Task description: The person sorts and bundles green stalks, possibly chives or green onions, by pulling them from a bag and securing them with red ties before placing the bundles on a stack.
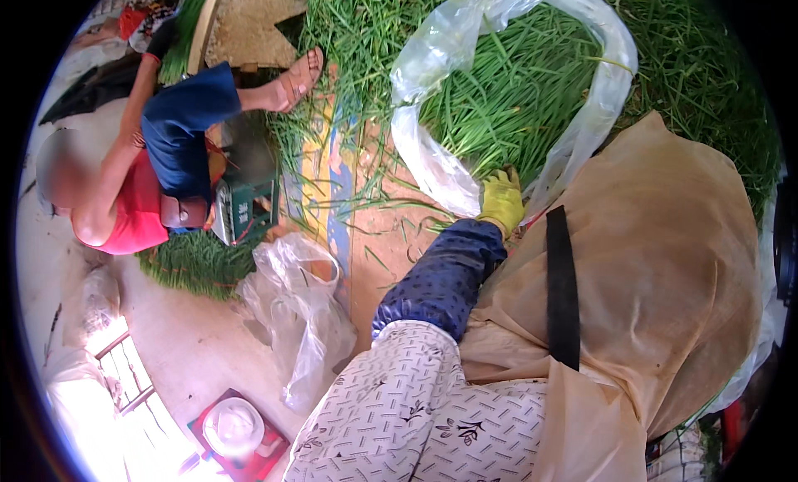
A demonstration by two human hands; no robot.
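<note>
My left hand, in a yellow glove and a dark blue sleeve cover, is closed at the near rim of a large clear plastic bag. Its fingertips bend over the rim and are partly lost among the leaves. The bag's mouth is spread wide, its edge rolled into a thick ring. Inside lie long, thin green leaves that look like chives, their pale ends gathered close to the glove. My right hand does not show. A brown apron with a black strap covers my lap on the right.
Loose green leaves heap beyond and right of the bag. At left sits a co-worker in red and blue, beside a dark green scale and bundled leaves. A crumpled clear bag and a red stool stand nearer.
</note>
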